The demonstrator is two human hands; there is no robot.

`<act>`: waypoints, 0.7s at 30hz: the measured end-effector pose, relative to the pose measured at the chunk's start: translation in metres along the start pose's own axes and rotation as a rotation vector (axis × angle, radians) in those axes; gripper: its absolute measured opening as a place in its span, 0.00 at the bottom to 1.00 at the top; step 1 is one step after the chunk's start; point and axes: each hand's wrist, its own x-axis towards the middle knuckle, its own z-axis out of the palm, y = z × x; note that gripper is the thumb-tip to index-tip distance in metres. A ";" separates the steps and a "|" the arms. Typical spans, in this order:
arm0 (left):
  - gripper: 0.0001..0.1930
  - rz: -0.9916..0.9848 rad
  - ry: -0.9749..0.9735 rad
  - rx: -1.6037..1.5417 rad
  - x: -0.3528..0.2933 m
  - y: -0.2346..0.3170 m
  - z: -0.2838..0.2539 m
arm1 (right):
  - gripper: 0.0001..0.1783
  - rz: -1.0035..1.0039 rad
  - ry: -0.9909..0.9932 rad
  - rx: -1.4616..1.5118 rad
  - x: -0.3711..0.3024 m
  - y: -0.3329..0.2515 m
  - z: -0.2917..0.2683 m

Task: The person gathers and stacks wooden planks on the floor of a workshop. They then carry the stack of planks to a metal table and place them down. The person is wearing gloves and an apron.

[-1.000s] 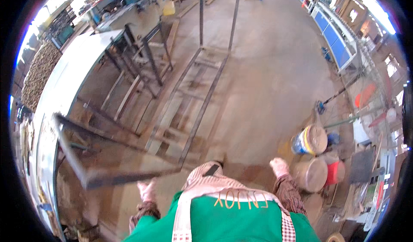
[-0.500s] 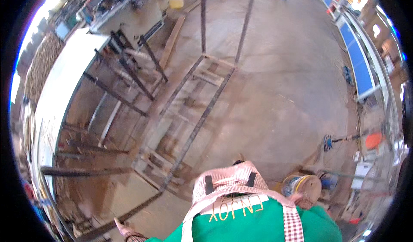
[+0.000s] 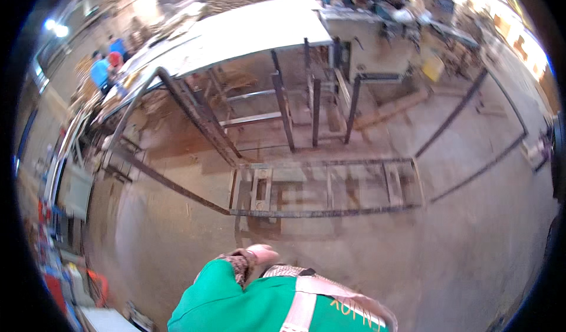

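Observation:
My left hand [image 3: 262,253] is held in front of my body, below a patterned cuff and a green sleeve. It is blurred, and I cannot make out its fingers or anything in them. My right hand is out of view. Ahead of me a long dark metal frame [image 3: 324,213] lies crosswise on the floor, with cross-pieces inside it. Tall bars rise at both its ends. My left hand is nearest to its front rail, with a stretch of floor between them.
Behind the frame stands a white-topped table [image 3: 253,34], with several dark metal uprights [image 3: 316,111] in front of it. A yellow container [image 3: 433,68] sits at the back right. People in blue [image 3: 101,71] are at the far left. A red-orange object [image 3: 97,288] is at the lower left.
My view has swung to the left, so the metal frame now lies crosswise ahead. My left hand has come in front of my body, and my right hand has left the view.

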 end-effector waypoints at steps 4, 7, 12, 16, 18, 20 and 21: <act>0.30 -0.024 -0.043 -0.185 0.073 0.201 -0.002 | 0.21 -0.157 0.054 0.032 0.077 0.018 -0.108; 0.43 -0.219 0.037 -0.516 0.116 0.338 -0.029 | 0.22 -0.170 0.052 0.010 0.112 0.095 -0.178; 0.43 -0.039 0.247 -0.721 0.175 0.564 -0.082 | 0.25 -0.122 0.146 0.016 0.163 0.229 -0.301; 0.49 0.051 0.264 -0.765 0.258 0.704 -0.105 | 0.27 -0.158 0.324 0.102 0.211 0.320 -0.428; 0.50 0.060 0.278 -0.772 0.296 0.774 -0.121 | 0.28 -0.204 0.428 0.160 0.232 0.356 -0.497; 0.53 0.038 0.333 -0.770 0.357 0.833 -0.129 | 0.29 -0.195 0.518 0.237 0.248 0.386 -0.563; 0.54 0.036 0.342 -0.790 0.395 0.857 -0.129 | 0.30 -0.169 0.534 0.274 0.258 0.403 -0.592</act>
